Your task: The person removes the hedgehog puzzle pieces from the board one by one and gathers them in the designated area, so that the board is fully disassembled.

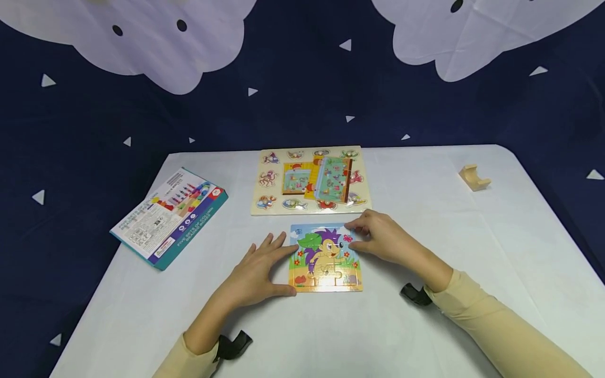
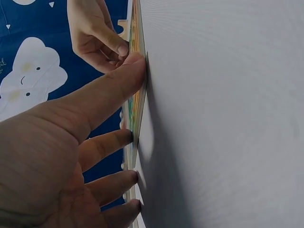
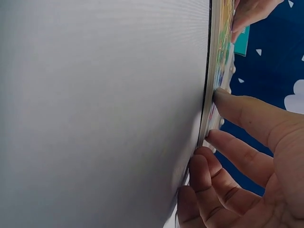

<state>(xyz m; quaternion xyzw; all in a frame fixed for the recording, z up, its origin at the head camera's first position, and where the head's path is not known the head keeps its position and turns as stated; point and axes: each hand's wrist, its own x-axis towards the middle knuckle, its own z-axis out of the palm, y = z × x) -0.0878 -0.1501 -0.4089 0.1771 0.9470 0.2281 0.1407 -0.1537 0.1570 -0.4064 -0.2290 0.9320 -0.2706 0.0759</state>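
My wrist cameras show the puzzle (image 1: 325,258) only from its thin edge, so the picture on it is hidden there (the head view shows a purple hedgehog). It lies flat on the table (image 1: 425,325), near me. My left hand (image 1: 257,273) holds its left edge, thumb and fingers pressed against it. My right hand (image 1: 385,239) grips the top right corner. Behind it lies a bigger board (image 1: 309,181). A box (image 1: 170,218) sits far left, a small wood block (image 1: 474,177) far right.
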